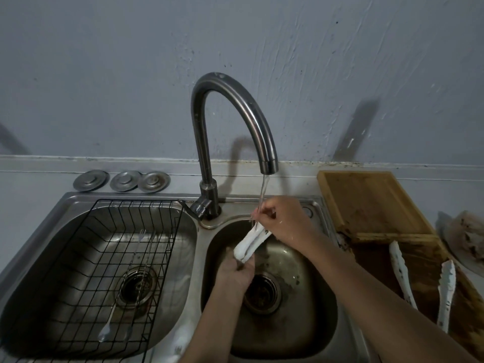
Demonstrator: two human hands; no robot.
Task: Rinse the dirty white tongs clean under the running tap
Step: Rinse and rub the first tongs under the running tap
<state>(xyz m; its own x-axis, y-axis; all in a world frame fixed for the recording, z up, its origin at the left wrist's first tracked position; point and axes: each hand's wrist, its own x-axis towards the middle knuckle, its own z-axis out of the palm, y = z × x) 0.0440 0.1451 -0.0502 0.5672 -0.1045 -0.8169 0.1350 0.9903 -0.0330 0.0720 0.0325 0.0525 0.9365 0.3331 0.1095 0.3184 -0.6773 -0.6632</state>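
Note:
White tongs [251, 243] are held slanted over the right sink basin [309, 318]. My left hand [235, 273] grips their lower end. My right hand [284, 221] pinches their upper end, right where the stream of water [264, 192] from the curved steel tap [235, 113] falls. The tongs' arms are pressed together. My right hand hides the tips.
A second pair of speckled white tongs [445, 292] lies on the wooden board [372, 203] at the right. The left basin holds a black wire rack [110, 258] with long metal utensils [125, 284]. Three metal sink plugs [121, 180] sit behind it.

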